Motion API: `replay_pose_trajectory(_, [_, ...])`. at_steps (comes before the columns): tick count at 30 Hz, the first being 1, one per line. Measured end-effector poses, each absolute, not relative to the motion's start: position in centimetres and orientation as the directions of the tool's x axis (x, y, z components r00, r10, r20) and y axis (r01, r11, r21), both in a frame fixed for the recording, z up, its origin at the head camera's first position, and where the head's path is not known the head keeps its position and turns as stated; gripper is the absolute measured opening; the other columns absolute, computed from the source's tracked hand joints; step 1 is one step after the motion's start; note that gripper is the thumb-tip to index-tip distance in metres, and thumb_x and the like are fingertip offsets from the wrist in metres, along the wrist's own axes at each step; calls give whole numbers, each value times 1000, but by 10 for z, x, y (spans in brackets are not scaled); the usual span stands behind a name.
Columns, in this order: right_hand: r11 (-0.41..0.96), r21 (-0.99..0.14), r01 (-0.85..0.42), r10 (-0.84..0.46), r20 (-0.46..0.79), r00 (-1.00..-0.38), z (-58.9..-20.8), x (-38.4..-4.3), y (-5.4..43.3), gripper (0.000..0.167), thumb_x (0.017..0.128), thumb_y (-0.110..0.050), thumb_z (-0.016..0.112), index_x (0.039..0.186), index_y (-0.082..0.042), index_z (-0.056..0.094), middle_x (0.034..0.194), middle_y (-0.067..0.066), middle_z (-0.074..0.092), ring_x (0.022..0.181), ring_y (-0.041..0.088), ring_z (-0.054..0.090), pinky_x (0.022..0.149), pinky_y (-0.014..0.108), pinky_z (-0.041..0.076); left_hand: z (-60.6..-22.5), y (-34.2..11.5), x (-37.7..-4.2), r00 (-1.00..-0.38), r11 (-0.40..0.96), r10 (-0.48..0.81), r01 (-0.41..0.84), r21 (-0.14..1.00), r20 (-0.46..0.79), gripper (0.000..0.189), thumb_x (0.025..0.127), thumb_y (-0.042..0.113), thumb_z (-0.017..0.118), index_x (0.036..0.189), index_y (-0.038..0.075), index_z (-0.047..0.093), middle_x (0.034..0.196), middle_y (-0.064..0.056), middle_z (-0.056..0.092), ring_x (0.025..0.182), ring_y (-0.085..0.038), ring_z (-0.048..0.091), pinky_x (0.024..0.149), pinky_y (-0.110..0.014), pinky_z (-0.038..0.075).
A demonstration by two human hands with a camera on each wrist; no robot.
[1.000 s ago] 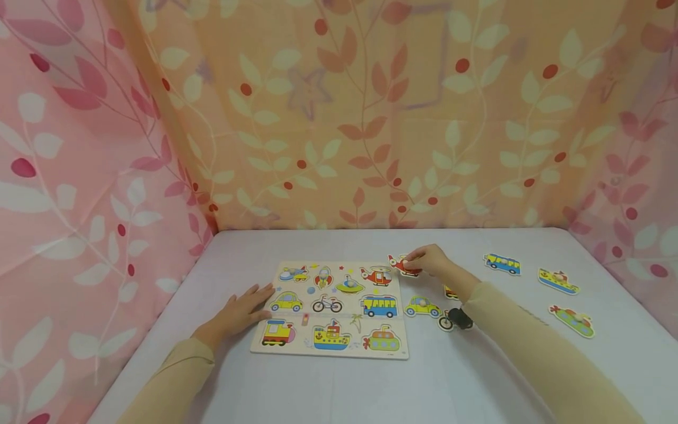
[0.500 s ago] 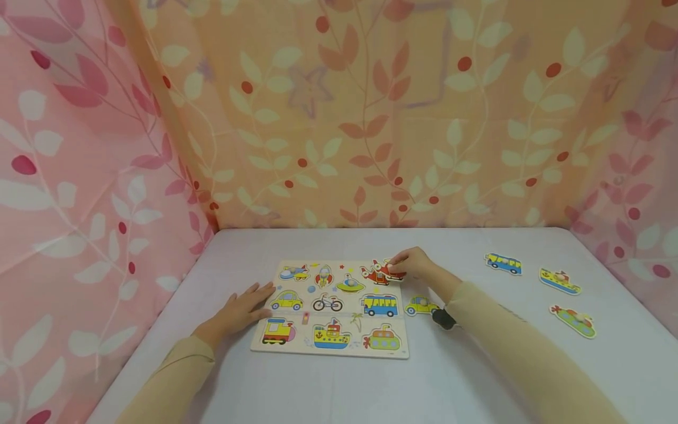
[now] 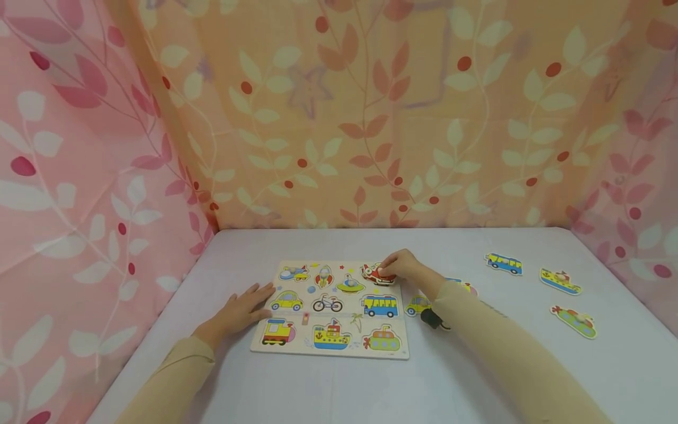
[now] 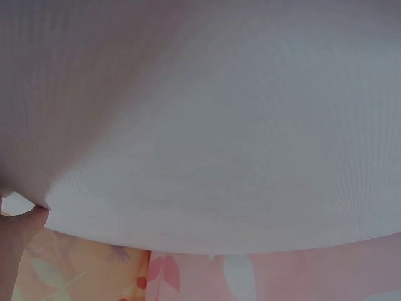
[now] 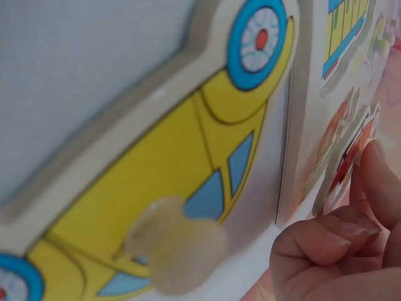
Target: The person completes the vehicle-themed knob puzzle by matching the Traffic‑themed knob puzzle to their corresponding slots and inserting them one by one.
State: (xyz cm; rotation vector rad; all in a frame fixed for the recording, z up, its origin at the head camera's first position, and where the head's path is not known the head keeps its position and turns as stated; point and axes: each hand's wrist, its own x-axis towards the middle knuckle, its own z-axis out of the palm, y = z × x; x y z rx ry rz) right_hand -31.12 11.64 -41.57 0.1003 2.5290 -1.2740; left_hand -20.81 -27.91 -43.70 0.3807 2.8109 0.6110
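Note:
My right hand [image 3: 405, 266] pinches a red helicopter puzzle piece [image 5: 341, 169] over the helicopter picture at the top right of the puzzle board [image 3: 339, 352]. In the right wrist view the piece sits slightly askew from the printed shape, and its knob is hidden by the fingers. My left hand [image 3: 235, 309] rests with straight fingers at the board's left edge. Plane [image 3: 295, 273], rocket [image 3: 323, 275] and flying saucer [image 3: 350, 284] pieces with knobs lie in the board's top row. A yellow car piece [image 5: 144, 188] lies just right of the board, partly behind the right sleeve.
Bus [image 3: 504, 264], ship [image 3: 560, 281] and submarine [image 3: 574, 321] pieces lie on the white table at the right. A train piece [image 3: 465, 286] shows partly behind the right forearm. A dark object [image 3: 434, 319] is at the right wrist. Flowered cloth [image 3: 339, 118] surrounds the table.
My right hand has carried the helicopter piece leftward from beside the board onto the helicopter picture. The left hand has stayed at the board's edge.

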Motion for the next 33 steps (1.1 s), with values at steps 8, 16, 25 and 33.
replay_pose_trajectory(8, [600, -766, 231, -33, -312, -949, -423, -317, 109, 19, 83, -10, 78, 99, -1, 72, 100, 11, 67, 85, 21, 57, 70, 26, 46, -440, -278, -207, -939, 881, 294, 195, 432, -177, 74, 93, 47, 59, 153, 12, 31, 158, -12, 26, 145, -43, 9, 107, -71, 0])
replay_pose_trajectory(16, [624, -752, 211, -37, -298, -954, -426, -318, 104, 15, 82, -9, 78, 92, 0, 73, 93, 10, 67, 81, 20, 57, 66, 24, 46, -440, -278, -207, -938, 880, 293, 189, 436, -185, 74, 93, 47, 58, 153, 13, 31, 159, -11, 25, 145, -42, 8, 107, -71, -1])
replay_pose_trajectory(25, [658, -726, 202, -41, -302, -952, -430, -321, 100, 11, 81, -10, 79, 87, -2, 73, 87, 8, 65, 77, 19, 56, 61, 24, 45, -441, -280, -206, -938, 881, 286, 178, 439, -194, 74, 93, 48, 58, 153, 14, 31, 159, -10, 25, 146, -41, 8, 108, -70, -1])
replay_pose_trajectory(33, [682, -700, 211, -27, -313, -950, -425, -321, 97, 12, 82, -13, 79, 86, -4, 72, 89, 8, 64, 79, 20, 56, 61, 25, 45, -443, -280, -211, -939, 885, 291, 190, 425, -185, 74, 94, 49, 57, 153, 13, 30, 159, -10, 24, 146, -41, 7, 107, -71, 0])
